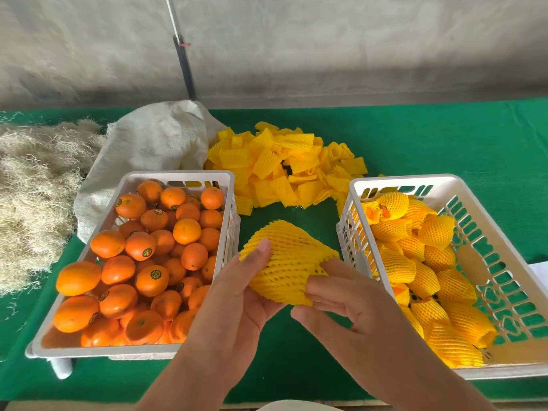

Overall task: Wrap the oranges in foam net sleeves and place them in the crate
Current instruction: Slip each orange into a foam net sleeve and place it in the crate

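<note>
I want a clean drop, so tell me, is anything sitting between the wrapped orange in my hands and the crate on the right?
Nothing visible does. The sleeved orange, held by the left hand and right hand, sits just left of the right crate. Only its near white wall lies between; lift over it.

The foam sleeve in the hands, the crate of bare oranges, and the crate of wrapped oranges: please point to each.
foam sleeve (286, 262), head view, middle of its netting
crate of bare oranges (178, 175), head view, far rim
crate of wrapped oranges (409, 178), head view, far rim
</note>
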